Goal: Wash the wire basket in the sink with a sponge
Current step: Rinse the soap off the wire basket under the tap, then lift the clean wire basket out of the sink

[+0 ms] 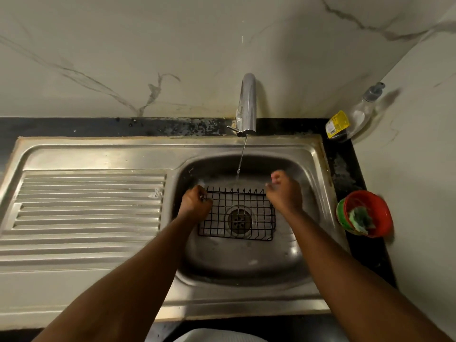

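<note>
A black wire basket (pixel 237 215) lies in the steel sink bowl (pixel 246 265) over the drain, under a thin stream of water from the tap (pixel 247 104). My left hand (pixel 196 202) grips the basket's left rim with curled fingers. My right hand (pixel 283 192) is at the basket's right far corner, fingers curled; whether it holds the wire there is blurred. A green sponge (pixel 361 218) lies in a red bowl (pixel 380 213) on the counter to the right of the sink.
A ribbed steel drainboard (pixel 86 208) extends left of the bowl. A clear pump bottle (pixel 355 114) with a yellow label stands in the back right corner. Marble-look walls close the back and the right side.
</note>
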A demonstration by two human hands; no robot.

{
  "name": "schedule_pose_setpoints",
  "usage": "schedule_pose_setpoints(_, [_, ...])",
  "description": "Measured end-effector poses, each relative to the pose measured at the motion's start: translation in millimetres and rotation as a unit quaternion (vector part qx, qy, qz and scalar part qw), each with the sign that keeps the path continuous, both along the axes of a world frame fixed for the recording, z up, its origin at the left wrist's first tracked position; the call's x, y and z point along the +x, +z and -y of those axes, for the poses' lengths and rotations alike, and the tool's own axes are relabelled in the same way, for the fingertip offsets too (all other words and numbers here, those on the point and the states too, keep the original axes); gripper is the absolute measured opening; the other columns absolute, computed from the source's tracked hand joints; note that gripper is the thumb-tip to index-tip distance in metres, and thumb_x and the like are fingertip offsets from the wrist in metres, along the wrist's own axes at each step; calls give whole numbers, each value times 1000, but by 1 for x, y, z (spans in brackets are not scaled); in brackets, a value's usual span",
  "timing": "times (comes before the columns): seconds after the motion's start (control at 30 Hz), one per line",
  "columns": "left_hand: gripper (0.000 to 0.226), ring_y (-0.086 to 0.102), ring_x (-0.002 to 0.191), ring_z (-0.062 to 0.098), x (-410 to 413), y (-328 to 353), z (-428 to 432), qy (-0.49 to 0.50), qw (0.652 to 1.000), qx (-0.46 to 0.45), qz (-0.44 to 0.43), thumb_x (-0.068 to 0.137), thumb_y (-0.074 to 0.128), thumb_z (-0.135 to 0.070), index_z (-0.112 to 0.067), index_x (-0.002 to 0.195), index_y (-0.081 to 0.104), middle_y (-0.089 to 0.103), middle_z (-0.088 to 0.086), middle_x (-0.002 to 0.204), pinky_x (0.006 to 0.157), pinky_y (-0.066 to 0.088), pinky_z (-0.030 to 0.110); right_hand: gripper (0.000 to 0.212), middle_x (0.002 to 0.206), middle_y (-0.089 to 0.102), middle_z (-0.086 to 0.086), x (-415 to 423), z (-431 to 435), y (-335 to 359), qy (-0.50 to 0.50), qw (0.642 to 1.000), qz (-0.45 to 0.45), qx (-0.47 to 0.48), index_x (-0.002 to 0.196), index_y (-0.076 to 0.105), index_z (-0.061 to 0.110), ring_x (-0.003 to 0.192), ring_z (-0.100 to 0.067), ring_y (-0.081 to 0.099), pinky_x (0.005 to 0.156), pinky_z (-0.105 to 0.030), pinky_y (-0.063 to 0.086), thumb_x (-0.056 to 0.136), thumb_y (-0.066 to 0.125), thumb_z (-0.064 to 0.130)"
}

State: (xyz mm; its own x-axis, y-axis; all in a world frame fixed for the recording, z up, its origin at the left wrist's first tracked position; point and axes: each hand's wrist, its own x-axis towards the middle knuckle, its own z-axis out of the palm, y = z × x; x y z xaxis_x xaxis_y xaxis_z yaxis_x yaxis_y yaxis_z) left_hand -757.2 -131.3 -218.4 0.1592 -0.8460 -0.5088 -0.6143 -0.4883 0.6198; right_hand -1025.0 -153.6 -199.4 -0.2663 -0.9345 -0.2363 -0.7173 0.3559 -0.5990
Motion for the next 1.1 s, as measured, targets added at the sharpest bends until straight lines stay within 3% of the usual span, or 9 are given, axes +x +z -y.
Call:
schedule_pose_setpoints(0.17, [26, 64, 104, 20, 0, 22, 32, -3, 995, -96, 22, 92, 74, -34, -24, 112, 61, 63, 4, 121, 88, 55, 35, 49, 130, 63, 1, 43, 65, 68, 147, 968, 13, -201, 136, 57, 24, 97, -8, 66, 71, -14, 52, 91, 76, 26])
schedule_pose_setpoints(0.27, [31, 65, 100, 16, -1, 30, 43, -11, 994, -104, 12, 92, 75, -39, -24, 116, 62, 64, -1, 117, 88, 59, 37, 58, 150, 49, 3, 68, 95, 87, 207, 967, 23, -148, 143, 53, 39, 115, -13, 63, 85, -29, 59, 90, 77, 35])
schedule_pose_setpoints(0.33, [33, 65, 102, 15, -1, 33, 46, -23, 993, -112, 14, 93, 75, -39, -23, 118, 63, 64, -3, 117, 88, 55, 33, 45, 142, 55, 4, 76, 108, 86, 265, 959, -22, -102, 131, 60, 42, 121, -18, 59, 97, -40, 57, 89, 77, 38])
schedule_pose_setpoints(0.43, [30, 65, 100, 13, 3, 34, 46, -21, 993, -111, 13, 93, 74, -39, -24, 117, 63, 66, -4, 113, 87, 55, 32, 12, 108, 61, 6, 81, 115, 76, 317, 938, 27, -138, 96, 63, 26, 101, -14, 61, 89, -45, 60, 90, 74, 23])
schedule_pose_setpoints(0.7, [19, 60, 82, 4, 6, 33, 40, -23, 997, -77, -5, 98, 70, -37, -23, 108, 62, 63, -7, 98, 62, 41, 16, 38, 117, 70, -4, 71, 117, 72, 35, 931, 352, -85, 120, 62, 10, 105, -20, 69, 78, -28, 61, 88, 81, 13])
schedule_pose_setpoints(0.8, [19, 63, 83, 7, 4, 29, 39, -9, 998, -54, -35, 99, 69, -36, -21, 110, 63, 66, -3, 100, 63, 44, 18, 22, 114, 71, -7, 71, 103, 77, -16, 908, 407, -98, 114, 63, 12, 87, -15, 73, 66, -20, 57, 95, 72, 9])
schedule_pose_setpoints(0.93, [24, 65, 86, 13, -1, 15, 32, 33, 997, -16, -67, 99, 68, -37, -20, 115, 63, 68, 5, 108, 66, 50, 23, 6, 102, 72, -2, 42, 65, 43, -107, 939, 294, -145, 104, 64, 19, 84, -21, 73, 65, -25, 58, 100, 66, 23])
schedule_pose_setpoints(1.0, [40, 63, 97, 19, -3, 2, 27, 48, 998, 21, -42, 99, 68, -40, -18, 130, 57, 64, 9, 121, 81, 54, 32, 12, 99, 71, -1, 19, 36, 9, -137, 967, 201, -72, 104, 65, 20, 88, -23, 71, 75, -39, 60, 99, 65, 31])
schedule_pose_setpoints(1.1, [69, 59, 116, 28, -5, -21, 13, 48, 991, 127, 6, 99, 66, -46, -11, 153, 40, 54, 17, 140, 98, 53, 41, 39, 122, 67, -5, -5, -13, -29, -133, 981, 103, 92, 124, 59, 16, 111, -29, 64, 78, -30, 47, 100, 61, 46])
